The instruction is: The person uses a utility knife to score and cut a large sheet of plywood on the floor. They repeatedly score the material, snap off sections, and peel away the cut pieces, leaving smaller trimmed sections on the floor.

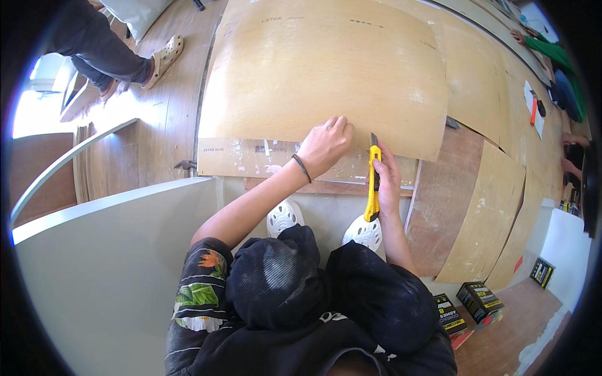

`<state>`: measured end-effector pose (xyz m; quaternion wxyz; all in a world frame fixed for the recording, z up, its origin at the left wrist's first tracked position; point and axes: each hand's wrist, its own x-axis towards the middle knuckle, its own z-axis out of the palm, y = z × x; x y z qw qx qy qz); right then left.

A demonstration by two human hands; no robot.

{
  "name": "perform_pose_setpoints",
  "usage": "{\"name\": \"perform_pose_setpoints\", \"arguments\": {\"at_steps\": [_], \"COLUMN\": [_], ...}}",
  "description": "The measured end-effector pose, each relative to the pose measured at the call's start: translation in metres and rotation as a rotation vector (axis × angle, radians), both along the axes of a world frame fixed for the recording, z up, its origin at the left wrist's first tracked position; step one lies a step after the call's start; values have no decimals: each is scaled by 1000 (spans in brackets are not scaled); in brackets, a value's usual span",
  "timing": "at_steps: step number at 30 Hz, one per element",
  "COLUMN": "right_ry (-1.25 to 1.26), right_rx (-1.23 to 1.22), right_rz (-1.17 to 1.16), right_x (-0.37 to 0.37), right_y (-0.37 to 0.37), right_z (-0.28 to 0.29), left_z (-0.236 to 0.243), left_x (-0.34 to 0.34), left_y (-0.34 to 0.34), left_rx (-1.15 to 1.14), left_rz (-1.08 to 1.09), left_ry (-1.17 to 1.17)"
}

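Presently, my right hand (389, 178) is found wrapped around a yellow utility knife (374, 199), the fingers bent against the handle and thumb laid along its side. The knife stands over the near edge of a large tan sheet (326, 75), towards that sheet's near right corner, blade exposed and pointing to the far edge; whether the tip touches the surface I cannot tell.

My left hand (326, 147) is over the same near edge, left of the knife and apart from it. Its fingers are curled in towards the palm, with little gap between them — whether anything is pinched there I cannot tell. A dark band (301, 168) sits on the wrist.

Beneath the large sheet, a second tan sheet (233, 164) projects along the near edge, its surface marked by white scuffs. A dark metal tool head (185, 165) lies just beside its left end. A reddish-brown board (439, 194) adjoins the near right corner.

Further findings: a pale panel (119, 241) to my left; a black-and-yellow box (480, 301) to my lower right; at the far left, a person's beige clog (166, 59) on the wood floor (182, 81).
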<state>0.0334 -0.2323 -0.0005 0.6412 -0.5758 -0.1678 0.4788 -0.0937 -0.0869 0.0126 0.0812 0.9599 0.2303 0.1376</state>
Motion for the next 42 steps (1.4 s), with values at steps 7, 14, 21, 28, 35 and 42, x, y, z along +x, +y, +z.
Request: {"name": "perform_pose_setpoints", "arguments": {"at_steps": [7, 14, 21, 28, 35, 42], "right_ry": [-47, -142, -64, 14, 56, 12], "right_rx": [-22, 24, 5, -34, 8, -16], "right_rz": [8, -35, -30, -49, -46, -37], "right_x": [4, 14, 11, 10, 11, 11], "right_y": [-3, -4, -11, -28, -30, -30], "right_z": [1, -6, 4, 7, -6, -13], "left_z": [6, 22, 1, 18, 32, 2], "left_x": [-7, 3, 80, 92, 118, 186], "left_y": [2, 54, 128, 82, 94, 39], "left_rx": [-101, 33, 156, 206, -365, -68], "left_rz": [5, 123, 115, -283, 48, -261], "left_ry": [-153, -247, -158, 54, -649, 13]}}
